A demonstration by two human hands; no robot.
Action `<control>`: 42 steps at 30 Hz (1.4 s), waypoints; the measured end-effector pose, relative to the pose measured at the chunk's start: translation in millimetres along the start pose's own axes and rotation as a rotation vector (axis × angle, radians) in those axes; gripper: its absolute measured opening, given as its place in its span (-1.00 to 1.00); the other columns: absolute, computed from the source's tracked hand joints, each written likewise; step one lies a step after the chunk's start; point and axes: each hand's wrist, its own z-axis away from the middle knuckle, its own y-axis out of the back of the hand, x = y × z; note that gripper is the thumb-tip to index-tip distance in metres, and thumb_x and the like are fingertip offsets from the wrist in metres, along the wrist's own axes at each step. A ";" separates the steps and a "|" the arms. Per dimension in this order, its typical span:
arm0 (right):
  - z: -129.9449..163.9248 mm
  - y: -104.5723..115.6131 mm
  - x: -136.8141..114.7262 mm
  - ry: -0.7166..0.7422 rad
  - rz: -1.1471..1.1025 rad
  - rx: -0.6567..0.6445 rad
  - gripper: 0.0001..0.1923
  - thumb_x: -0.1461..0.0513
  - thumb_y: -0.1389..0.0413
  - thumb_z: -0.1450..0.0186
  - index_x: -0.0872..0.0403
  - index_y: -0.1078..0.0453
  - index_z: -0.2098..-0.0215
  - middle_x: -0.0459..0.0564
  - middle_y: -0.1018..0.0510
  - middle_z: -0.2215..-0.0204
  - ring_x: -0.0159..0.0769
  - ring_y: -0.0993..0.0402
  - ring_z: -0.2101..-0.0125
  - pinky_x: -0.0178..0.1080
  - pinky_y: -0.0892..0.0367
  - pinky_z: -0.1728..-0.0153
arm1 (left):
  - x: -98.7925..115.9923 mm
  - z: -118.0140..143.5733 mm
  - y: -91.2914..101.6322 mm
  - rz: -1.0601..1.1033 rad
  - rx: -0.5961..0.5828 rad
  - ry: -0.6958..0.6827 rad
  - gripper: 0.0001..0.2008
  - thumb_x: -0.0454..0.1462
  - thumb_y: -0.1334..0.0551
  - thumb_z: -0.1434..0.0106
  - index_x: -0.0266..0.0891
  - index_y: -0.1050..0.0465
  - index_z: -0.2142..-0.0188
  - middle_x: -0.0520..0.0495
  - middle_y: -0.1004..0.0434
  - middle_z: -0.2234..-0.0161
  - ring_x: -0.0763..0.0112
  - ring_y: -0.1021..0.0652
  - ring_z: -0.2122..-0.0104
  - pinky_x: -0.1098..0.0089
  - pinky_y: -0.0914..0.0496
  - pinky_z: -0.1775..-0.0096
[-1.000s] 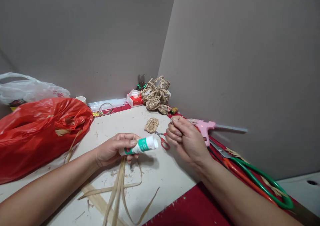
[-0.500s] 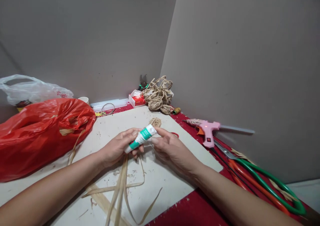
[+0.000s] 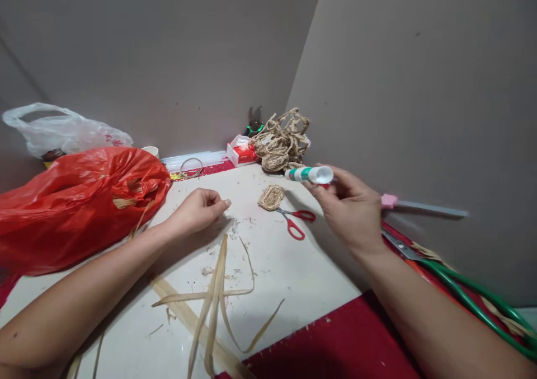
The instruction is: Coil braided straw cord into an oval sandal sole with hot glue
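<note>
My right hand [image 3: 350, 208] holds a white and green glue tube [image 3: 309, 174] up above the right side of the white board [image 3: 272, 267], cap end pointing right. My left hand [image 3: 197, 210] rests on the board with its fingers curled in and the thumb against them; whether something small is pinched there I cannot tell. Just in front of the left hand lie long dried leaf strips [image 3: 216, 300]. A small coiled twine disc [image 3: 271, 197] and red-handled scissors [image 3: 296, 222] lie between the two hands.
A red plastic bag [image 3: 79, 200] fills the left, a white bag [image 3: 62, 132] behind it. A twine pile [image 3: 283, 141] and a red and white box [image 3: 241, 152] sit in the corner. A pink glue gun [image 3: 390, 201] and green-handled shears [image 3: 461, 295] lie at right on red cloth [image 3: 335, 345].
The glue tube passed from my left hand to my right, which carried it up and to the right. My left hand dropped to the board, fingers curled. The view shifted slightly.
</note>
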 end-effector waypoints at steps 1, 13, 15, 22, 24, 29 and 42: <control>-1.2 -0.5 7.2 0.032 0.095 -0.007 -0.67 0.12 -0.21 -0.15 0.05 -0.51 0.14 -0.19 -0.31 0.62 -0.44 -0.10 0.62 -0.33 -0.07 0.56 | -1.0 0.3 -0.2 -0.064 0.000 0.001 -0.62 -0.07 -0.17 -0.18 -0.25 -0.26 0.64 0.08 -0.29 0.70 0.56 -0.22 0.67 0.47 -0.09 0.56; 13.1 0.1 4.0 0.334 0.453 -0.423 -0.67 0.24 -0.07 -0.28 -0.04 -0.46 -0.01 0.06 -0.62 0.23 -0.18 -0.54 0.30 -0.21 -0.32 0.30 | -0.9 10.3 -24.5 0.273 -0.102 -0.046 -0.74 -0.13 -0.21 -0.19 -0.29 -0.37 0.48 0.04 -0.38 0.60 0.57 -0.30 0.66 0.53 -0.16 0.58; 20.3 1.2 -4.4 0.504 0.362 -0.437 -0.64 0.28 -0.03 -0.31 -0.01 -0.41 -0.06 0.05 -0.61 0.27 -0.22 -0.52 0.32 -0.22 -0.32 0.29 | 0.4 10.3 -25.7 0.463 -0.159 0.052 -0.70 -0.07 -0.22 -0.19 -0.29 -0.38 0.39 -0.02 -0.46 0.55 0.58 -0.33 0.68 0.54 -0.20 0.61; 48.2 -4.0 -23.8 0.964 0.330 -0.536 -0.61 0.35 -0.03 -0.30 -0.01 -0.40 -0.07 -0.15 -0.32 0.66 -0.38 -0.20 0.61 -0.30 -0.07 0.53 | 9.7 17.5 -29.3 0.958 -0.357 0.246 -0.68 -0.08 -0.23 -0.21 -0.36 -0.46 0.33 -0.13 -0.52 0.48 0.45 -0.53 0.53 0.48 -0.46 0.47; 50.5 -5.4 -26.3 0.953 0.295 -0.569 -0.57 0.37 -0.02 -0.30 -0.02 -0.35 -0.11 -0.14 -0.32 0.63 -0.37 -0.21 0.59 -0.30 -0.07 0.52 | 10.8 18.2 -30.2 1.007 -0.319 0.254 -0.77 -0.18 -0.27 -0.19 -0.36 -0.47 0.35 -0.11 -0.51 0.46 0.47 -0.53 0.52 0.49 -0.48 0.43; 52.7 -5.3 -34.1 0.538 -0.022 -0.593 -0.44 0.34 -0.06 -0.29 -0.05 -0.13 -0.23 -0.17 -0.32 0.53 -0.40 -0.23 0.56 -0.32 -0.19 0.48 | 10.6 14.0 -27.9 1.093 -0.179 0.253 -0.82 -0.24 -0.25 -0.21 -0.37 -0.45 0.33 -0.10 -0.48 0.45 0.47 -0.50 0.53 0.45 -0.48 0.47; 44.5 -7.4 -34.8 0.064 0.046 -0.658 -0.71 0.19 -0.10 -0.26 0.09 -0.46 0.07 -0.25 -0.12 0.68 -0.44 -0.08 0.65 -0.32 -0.07 0.55 | 9.3 15.7 -34.0 0.717 -0.131 0.045 -0.71 -0.11 -0.32 -0.12 -0.31 -0.41 0.35 0.10 -0.28 0.54 0.59 -0.28 0.59 0.53 -0.20 0.50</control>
